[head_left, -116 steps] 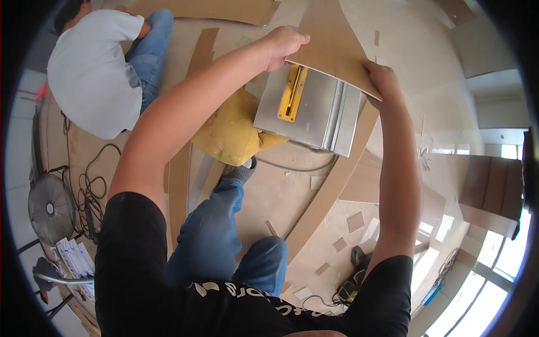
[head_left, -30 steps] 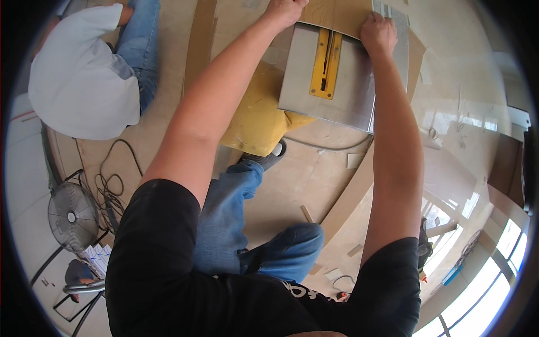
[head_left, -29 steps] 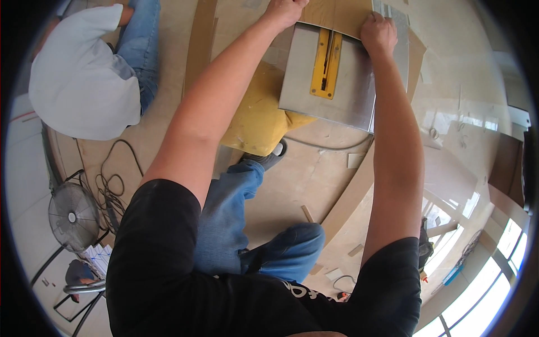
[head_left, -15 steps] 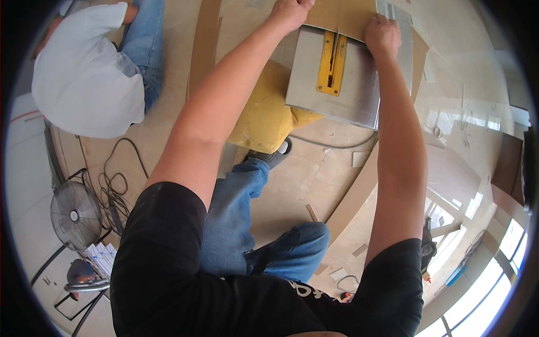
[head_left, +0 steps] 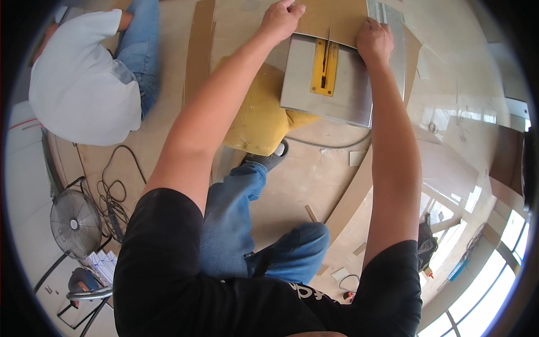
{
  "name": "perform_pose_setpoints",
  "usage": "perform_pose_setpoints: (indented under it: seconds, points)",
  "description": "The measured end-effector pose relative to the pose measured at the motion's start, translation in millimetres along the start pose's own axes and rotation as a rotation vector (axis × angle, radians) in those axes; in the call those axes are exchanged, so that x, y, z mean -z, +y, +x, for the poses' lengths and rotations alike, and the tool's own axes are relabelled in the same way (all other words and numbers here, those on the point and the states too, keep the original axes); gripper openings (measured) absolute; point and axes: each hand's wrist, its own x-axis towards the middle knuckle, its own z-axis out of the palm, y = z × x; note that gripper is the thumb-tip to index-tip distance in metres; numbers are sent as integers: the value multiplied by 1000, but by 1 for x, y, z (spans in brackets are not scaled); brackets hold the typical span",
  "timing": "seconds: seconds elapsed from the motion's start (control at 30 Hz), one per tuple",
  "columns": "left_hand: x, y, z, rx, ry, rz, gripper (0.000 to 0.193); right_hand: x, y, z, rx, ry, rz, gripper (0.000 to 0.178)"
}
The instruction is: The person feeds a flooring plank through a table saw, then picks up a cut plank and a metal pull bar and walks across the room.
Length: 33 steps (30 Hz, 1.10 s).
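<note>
A flat brown board [head_left: 342,21] lies on the metal top of a table saw [head_left: 351,84], across the far part of it. The thin saw blade [head_left: 329,35] stands up at the board's near edge, in line with a yellow slotted insert [head_left: 324,70]. My left hand [head_left: 282,21] is at the board's left edge, thumb and fingers bent around it. At the near right corner, my right hand [head_left: 375,40] grips the board with curled fingers, beside a metal rail [head_left: 394,48]. The board's far end is out of view.
A person in a white shirt [head_left: 84,78] sits at the far left. Below the saw are a yellow casing [head_left: 255,118] and a grey cable [head_left: 331,147]. A fan [head_left: 76,223] and coiled cord [head_left: 114,194] stand left; a long board strip [head_left: 351,196] lies right of my legs.
The saw, board and both hands sit slightly farther left in the view. My left thumb and forefinger show more spread. The slit line along the board looks shorter now.
</note>
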Motion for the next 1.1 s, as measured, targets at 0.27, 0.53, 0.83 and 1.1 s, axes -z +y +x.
perform_pose_setpoints:
  seconds: [0.27,0.53,0.83,1.1]
  points:
    - [1,6,-14,-69,4,4,51,4,1,-13,35,62,20,35]
    - [1,12,-30,-8,5,16,54,13,-1,-27,1,41,15,34]
    - [4,16,-42,58,-12,20,59,23,-7,-42,-4,36,37,34]
    - [10,19,-53,40,-19,58,57,31,-13,-56,-7,43,38,32]
